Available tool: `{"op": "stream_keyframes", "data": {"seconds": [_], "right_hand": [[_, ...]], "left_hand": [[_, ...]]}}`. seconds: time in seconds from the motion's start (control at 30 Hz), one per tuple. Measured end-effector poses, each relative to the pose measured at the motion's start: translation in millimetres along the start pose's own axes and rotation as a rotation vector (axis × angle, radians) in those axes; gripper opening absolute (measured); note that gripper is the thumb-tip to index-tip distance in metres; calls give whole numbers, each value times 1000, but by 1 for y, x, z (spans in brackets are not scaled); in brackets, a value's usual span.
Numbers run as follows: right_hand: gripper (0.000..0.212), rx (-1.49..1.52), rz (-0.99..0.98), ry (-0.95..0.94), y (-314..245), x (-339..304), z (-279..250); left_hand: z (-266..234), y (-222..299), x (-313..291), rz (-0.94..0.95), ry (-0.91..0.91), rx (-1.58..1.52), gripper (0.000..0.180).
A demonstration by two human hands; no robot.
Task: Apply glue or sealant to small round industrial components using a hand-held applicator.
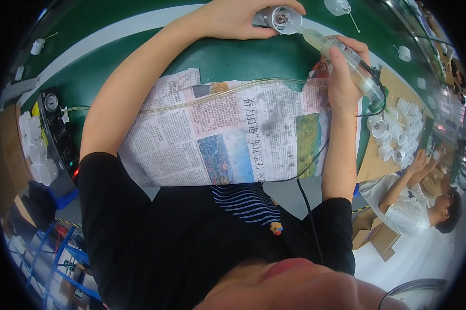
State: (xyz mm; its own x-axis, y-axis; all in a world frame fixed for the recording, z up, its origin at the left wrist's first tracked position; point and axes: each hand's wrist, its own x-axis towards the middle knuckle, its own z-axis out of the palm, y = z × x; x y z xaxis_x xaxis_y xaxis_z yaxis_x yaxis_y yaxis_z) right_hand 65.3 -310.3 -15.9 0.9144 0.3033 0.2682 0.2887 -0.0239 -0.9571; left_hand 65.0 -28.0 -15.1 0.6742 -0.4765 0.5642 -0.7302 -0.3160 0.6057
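At the far side of the bench my left hand point(235, 19) is closed round a round white plastic housing point(293, 27). The housing lies tipped so that its open mouth shows, with small metal parts inside. My right hand point(342, 85) wraps round a translucent glue syringe point(366, 82) with a pale yellowish front end. Its tip points at the housing's mouth; whether it touches the inside is too small to tell. A thin clear hose point(233, 89) crosses the newspaper point(176, 134) below my hands, and a black cable hangs from the syringe's rear.
On the left stands a black dispenser box point(57, 129) with a round gauge, beside stacked white cups point(36, 150). More white housings point(398, 129) crowd a cardboard sheet point(369, 168) on the right. Several white pieces lie farther back on the green bench point(140, 57). A co-worker point(411, 206) works at the right.
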Motion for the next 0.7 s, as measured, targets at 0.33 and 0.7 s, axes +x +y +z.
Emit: {"op": "stream_keyframes", "data": {"seconds": [0.33, 0.7], "right_hand": [[27, 71, 43, 45, -3, 8, -4], [29, 335, 190, 35, -5, 7, -3]], "left_hand": [[-85, 8, -25, -512, 185, 899, 53], [-37, -34, -2, -494, 248, -143, 34]]}}
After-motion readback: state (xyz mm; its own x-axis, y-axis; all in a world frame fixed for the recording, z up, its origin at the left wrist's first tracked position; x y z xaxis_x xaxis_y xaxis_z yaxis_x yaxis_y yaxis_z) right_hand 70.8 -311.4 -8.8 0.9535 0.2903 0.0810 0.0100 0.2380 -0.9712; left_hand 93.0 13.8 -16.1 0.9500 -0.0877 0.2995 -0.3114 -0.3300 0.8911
